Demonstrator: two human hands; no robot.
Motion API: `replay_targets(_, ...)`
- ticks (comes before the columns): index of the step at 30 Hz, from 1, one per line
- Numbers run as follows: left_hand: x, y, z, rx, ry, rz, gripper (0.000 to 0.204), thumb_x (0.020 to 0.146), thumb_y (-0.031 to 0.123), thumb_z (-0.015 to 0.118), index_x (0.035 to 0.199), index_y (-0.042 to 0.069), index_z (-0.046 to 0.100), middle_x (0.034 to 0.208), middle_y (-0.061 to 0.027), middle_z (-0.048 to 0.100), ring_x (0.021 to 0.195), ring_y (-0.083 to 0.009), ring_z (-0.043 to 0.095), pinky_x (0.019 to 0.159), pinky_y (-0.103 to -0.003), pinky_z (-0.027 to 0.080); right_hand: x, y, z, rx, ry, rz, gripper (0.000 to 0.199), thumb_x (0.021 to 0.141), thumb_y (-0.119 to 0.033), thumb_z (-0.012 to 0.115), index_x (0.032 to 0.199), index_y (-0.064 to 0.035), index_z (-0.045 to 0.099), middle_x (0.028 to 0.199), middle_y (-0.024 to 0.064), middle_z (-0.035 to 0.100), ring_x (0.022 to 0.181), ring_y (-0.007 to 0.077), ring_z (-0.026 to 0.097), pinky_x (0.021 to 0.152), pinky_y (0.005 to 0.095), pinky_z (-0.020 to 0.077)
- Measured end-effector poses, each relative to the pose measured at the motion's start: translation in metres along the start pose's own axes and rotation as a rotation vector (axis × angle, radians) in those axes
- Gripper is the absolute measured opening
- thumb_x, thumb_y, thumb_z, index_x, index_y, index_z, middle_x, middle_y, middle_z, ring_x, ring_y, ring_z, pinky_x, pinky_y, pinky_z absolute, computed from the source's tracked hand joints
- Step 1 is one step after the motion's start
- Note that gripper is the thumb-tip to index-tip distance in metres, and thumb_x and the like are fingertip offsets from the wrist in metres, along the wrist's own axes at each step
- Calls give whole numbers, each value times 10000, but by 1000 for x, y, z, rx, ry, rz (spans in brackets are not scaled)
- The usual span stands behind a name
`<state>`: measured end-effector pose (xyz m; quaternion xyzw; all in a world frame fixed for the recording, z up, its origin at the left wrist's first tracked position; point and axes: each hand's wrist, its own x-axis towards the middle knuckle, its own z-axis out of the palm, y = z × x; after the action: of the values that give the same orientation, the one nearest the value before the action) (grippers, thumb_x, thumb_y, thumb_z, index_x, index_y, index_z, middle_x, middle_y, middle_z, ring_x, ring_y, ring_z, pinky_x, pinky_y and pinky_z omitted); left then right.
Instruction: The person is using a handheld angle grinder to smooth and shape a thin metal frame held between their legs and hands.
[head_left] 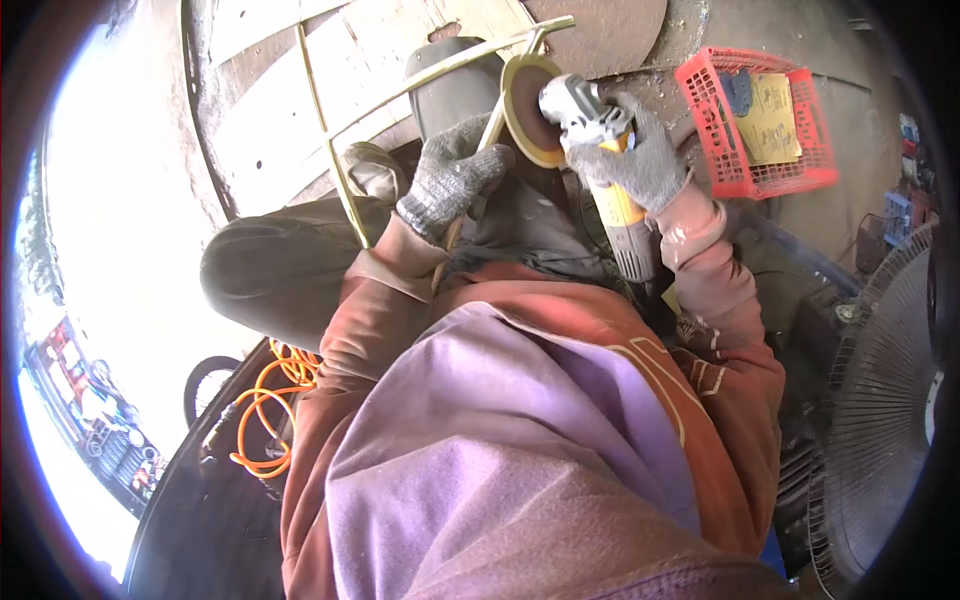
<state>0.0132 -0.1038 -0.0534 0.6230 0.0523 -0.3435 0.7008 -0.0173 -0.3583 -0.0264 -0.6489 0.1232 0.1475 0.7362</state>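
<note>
My left hand (452, 178), in a grey knitted glove, is closed around a slanting bar of a brass-coloured metal frame (347, 190). The frame's thin bars cross over my lap and reach beyond my left knee. In the same kind of glove, my right hand (648, 155) grips a yellow and grey angle grinder (620, 208) around its body, near the head. Its round disc (530, 110), brown with a yellowish rim, stands at the slanting bar just beyond my left hand. Whether disc and bar touch, I cannot tell.
A red plastic crate (720, 150) with a yellow sheet inside stands at the far right. At the right edge is a large fan (880, 400). An orange cable (262, 405) lies coiled by my left elbow. Worn boards (270, 130) cover the ground ahead.
</note>
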Motion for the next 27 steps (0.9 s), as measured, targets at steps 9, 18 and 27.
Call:
replay_targets(9,-6,15,5,-49,13,-85,386,945,134,676,1299,-14,633,743,16,601,562,-49,497,483,-203,378,2,30,1,100,14,-65,591,712,-109,934,1199,-44,607,966,52,716,786,126,684,645,263,566)
replay_targets(18,-13,25,6,-58,-11,-130,424,941,115,671,1343,-8,610,735,-1,603,555,-54,497,479,-206,384,32,42,-13,171,82,-76,475,743,-35,893,1129,-38,616,913,91,733,641,122,657,517,254,506)
replay_targets(27,-12,27,6,-81,-5,-119,430,941,106,655,1351,-12,600,672,0,567,479,-66,461,432,-214,354,40,43,-12,217,96,2,455,737,-35,900,1092,-41,615,878,88,733,624,121,661,511,253,508)
